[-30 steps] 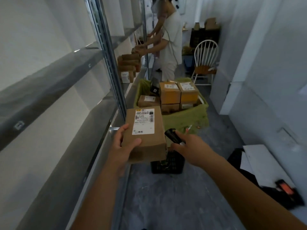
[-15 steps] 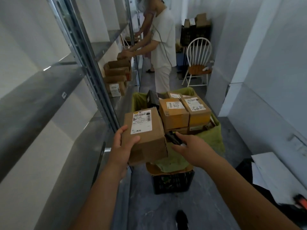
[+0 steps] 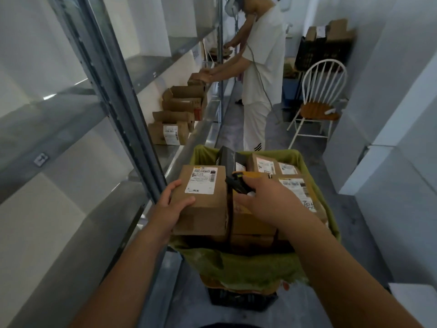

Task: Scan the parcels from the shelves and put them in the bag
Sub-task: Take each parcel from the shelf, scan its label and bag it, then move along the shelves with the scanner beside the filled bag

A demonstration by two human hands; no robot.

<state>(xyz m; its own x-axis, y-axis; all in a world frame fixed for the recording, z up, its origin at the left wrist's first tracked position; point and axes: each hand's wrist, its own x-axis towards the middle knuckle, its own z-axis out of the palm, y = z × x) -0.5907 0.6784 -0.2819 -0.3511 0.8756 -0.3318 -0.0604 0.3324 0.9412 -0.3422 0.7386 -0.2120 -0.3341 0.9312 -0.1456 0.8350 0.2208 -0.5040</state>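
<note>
My left hand (image 3: 171,204) grips the near left corner of a brown cardboard parcel (image 3: 204,209) with a white shipping label on top. The parcel is over the left side of the green bag (image 3: 248,266), level with the parcels inside it. My right hand (image 3: 267,202) grips a black and yellow handheld scanner (image 3: 236,184), whose head points at the parcel's right edge. Several labelled brown parcels (image 3: 290,183) and a dark box (image 3: 228,159) fill the bag. More parcels (image 3: 169,133) stand on the metal shelf (image 3: 165,157) to the left.
The bag sits on a black crate (image 3: 238,299) on the grey floor. A person in white (image 3: 260,74) works at the shelves ahead. A white chair (image 3: 319,98) stands at the right wall, with boxes (image 3: 328,34) stacked behind it. The aisle is narrow.
I have stepped closer to the bag. My left hand has carried the parcel forward over the bag's left side, and my right hand with the scanner has moved along beside it.
</note>
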